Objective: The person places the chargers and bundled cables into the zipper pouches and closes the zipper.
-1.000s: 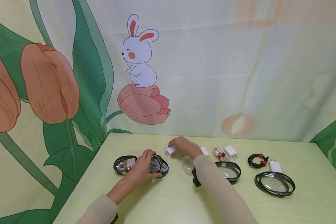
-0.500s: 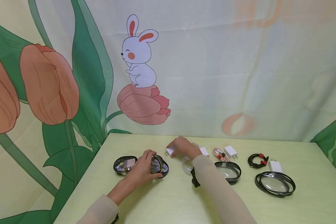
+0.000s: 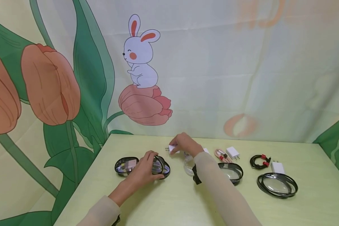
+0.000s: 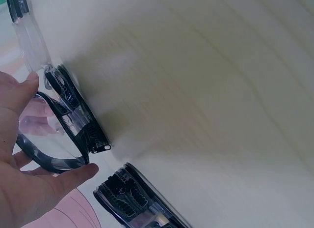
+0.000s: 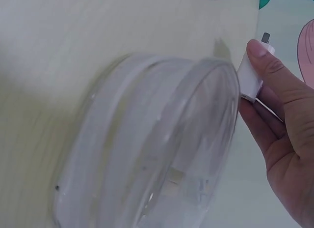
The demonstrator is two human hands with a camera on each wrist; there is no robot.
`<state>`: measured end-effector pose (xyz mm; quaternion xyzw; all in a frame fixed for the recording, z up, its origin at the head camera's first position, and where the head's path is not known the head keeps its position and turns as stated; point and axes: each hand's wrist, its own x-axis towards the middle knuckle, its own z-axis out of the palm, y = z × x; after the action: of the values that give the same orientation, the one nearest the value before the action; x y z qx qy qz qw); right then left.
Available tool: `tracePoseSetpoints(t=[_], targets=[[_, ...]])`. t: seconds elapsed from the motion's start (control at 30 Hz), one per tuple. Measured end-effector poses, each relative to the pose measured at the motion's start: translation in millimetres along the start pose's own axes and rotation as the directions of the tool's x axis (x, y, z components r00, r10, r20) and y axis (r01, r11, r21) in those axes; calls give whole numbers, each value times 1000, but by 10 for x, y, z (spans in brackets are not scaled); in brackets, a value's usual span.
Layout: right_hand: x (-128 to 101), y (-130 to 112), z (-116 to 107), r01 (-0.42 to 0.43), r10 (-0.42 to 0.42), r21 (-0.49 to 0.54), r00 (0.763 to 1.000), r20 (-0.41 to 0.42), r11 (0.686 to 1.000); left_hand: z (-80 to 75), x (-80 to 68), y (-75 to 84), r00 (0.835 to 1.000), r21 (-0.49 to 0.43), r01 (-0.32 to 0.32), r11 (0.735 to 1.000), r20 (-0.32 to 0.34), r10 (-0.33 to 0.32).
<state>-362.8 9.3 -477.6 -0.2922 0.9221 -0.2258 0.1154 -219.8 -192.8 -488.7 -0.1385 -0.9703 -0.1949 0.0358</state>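
Observation:
My left hand (image 3: 143,166) grips the raised lid of a clear, black-trimmed zip case (image 3: 166,169), with a bluish cable showing inside it. In the left wrist view, thumb and fingers hold the black-edged lid (image 4: 46,161) up from the case body. At the back of the table my right hand (image 3: 184,145) pinches a white charger plug (image 3: 173,149), its prongs pointing left. The right wrist view shows the charger (image 5: 250,75) between thumb and fingers, beside a clear case with pale trim (image 5: 132,129) that stands open below the right hand.
Left of my left hand lies another black-trimmed case (image 3: 126,166) with things inside. Two more black-trimmed cases (image 3: 237,179) (image 3: 277,185) lie to the right. Behind them are a pink cable (image 3: 221,156), a black cable (image 3: 260,162) and white chargers (image 3: 232,153) (image 3: 277,168). A printed cloth hangs behind the table.
My right hand has risen slightly with the charger, which has turned so its prongs point more directly left. The left hand stays in place on the case lid.

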Motion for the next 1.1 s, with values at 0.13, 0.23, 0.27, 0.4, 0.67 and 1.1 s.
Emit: tracePoseSetpoints(t=[0.13,0.23,0.27,0.4,0.67,1.1], targets=[[-8,-13,-30,-26,26,11,1000,-4,1000,8,8,-3,1000,4,-4,1000,-6,4],[-21,-7,-46,-43,43,21,999,-10,999,12,10,-3,1000,5,-3,1000,-3,3],[-24,-5,-51,-46,46,27,999,-11,999,11,10,-1,1000,4,-2,1000,-4,2],[-27,13,-77,-61,62,50,998,-23,997,-3,10,7,1000,6,-1,1000,-8,1],[-101,-4,-122,-85,96,169,994,-59,982,-15,9,26,1000,-3,14,1000,4,-14],[-237,-56,-102,-116,134,250,990,-55,961,2,45,45,1000,-6,-4,1000,1,4]])
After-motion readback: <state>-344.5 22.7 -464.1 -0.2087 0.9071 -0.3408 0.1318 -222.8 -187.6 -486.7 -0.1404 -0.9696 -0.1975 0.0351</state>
